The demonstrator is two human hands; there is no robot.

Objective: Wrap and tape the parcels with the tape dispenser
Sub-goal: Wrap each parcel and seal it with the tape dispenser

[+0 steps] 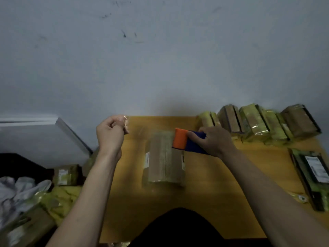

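Yellow table (222, 193) lay before a grey wall, with the person's dark lap at its near edge. At mid-table a brown parcel (164, 159) lay flat. Just beyond it, the right hand (213, 141) curled round the orange-and-blue tape dispenser (187, 141), held over the parcel's far right corner. Left of that, the left hand (111, 132) was raised, pinching a clear tape end (126, 123). Wrapped parcels (258, 122) stood along the far right edge.
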